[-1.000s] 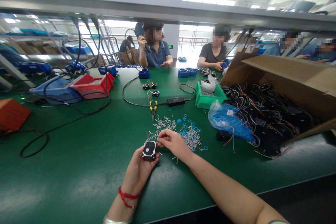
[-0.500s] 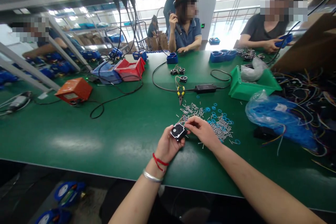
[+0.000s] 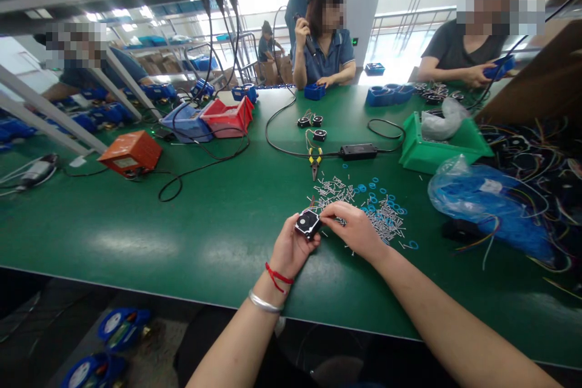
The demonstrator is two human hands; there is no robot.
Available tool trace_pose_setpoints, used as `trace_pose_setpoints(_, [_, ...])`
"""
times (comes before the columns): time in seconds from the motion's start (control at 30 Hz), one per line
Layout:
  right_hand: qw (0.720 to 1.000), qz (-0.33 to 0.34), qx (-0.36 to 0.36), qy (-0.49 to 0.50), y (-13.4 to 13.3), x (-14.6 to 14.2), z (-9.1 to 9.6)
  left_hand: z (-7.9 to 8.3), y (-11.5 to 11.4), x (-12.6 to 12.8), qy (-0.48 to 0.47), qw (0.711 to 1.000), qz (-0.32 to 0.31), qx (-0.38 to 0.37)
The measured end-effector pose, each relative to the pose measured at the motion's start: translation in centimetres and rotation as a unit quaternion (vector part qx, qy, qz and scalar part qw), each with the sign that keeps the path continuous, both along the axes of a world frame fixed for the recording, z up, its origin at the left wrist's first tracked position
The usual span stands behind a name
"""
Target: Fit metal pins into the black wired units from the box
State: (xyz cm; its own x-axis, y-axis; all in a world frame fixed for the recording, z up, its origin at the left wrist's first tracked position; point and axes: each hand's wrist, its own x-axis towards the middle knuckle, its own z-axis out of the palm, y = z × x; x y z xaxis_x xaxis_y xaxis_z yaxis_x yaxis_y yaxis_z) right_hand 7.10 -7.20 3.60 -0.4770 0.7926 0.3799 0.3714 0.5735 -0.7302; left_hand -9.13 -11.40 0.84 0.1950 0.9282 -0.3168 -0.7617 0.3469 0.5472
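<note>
My left hand (image 3: 290, 248) is closed round a small square black part (image 3: 308, 222) with a pale face, held just above the green table (image 3: 191, 224). My right hand (image 3: 355, 229) pinches at the part's right edge, fingers pressed together; what is between the fingertips is too small to make out. Right behind both hands lies a scatter of small metal pins (image 3: 359, 203) mixed with little blue rings (image 3: 378, 190).
Yellow-handled pliers (image 3: 313, 162), a black adapter (image 3: 358, 151) with cable, a green bin (image 3: 436, 147), a blue plastic bag (image 3: 482, 206) and a cardboard box of wired parts (image 3: 541, 151) lie beyond. An orange box (image 3: 131, 153) and red and blue bins sit left. Other people work across the table.
The camera swung left and down, bringing the table's near edge and floor into view. Both hands stay on the black part, the right fingers closing in on its edge.
</note>
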Motion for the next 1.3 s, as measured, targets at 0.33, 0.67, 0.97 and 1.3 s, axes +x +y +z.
trace_pose_setpoints(0.33, [0.972,0.018,0.026,-0.234,0.8,0.4,-2.8,0.3,0.4,-0.6,0.017,0.997,0.072,0.009])
trace_pose_setpoints(0.67, [0.986,0.020,-0.046,-0.156,0.4,-0.2,-1.5,0.2,0.2,-0.6,0.018,1.000,0.008,0.018])
trace_pose_setpoints(0.97, [0.999,-0.014,-0.043,-0.006,-0.7,-0.6,0.3,0.1,0.1,-0.4,0.033,0.991,-0.132,0.003])
trace_pose_setpoints(1.3, [1.000,0.011,-0.020,-0.020,-0.2,-0.2,0.0,0.0,0.0,-0.2,0.018,0.990,-0.138,0.016])
